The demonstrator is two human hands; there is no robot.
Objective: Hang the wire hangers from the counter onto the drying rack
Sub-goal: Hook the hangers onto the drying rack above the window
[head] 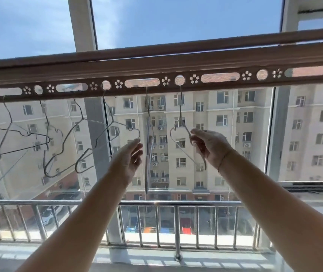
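A brown drying rack bar (156,65) with round and oblong holes crosses the upper view. Several thin wire hangers hang from its holes. The rightmost hanger (180,142) hooks into a round hole, and my right hand (209,148) pinches its shoulder wire. Left of it a hanger (148,154) hangs edge-on from an oblong hole. My left hand (132,160) is raised with fingers apart beside another hanger (105,146), its fingertips close to that hanger's tip. More hangers (9,138) dangle further left.
Behind the rack is a large window with white frames (82,24). A steel railing (176,204) runs along the sill below. Apartment blocks and parked cars lie outside. The counter is out of view.
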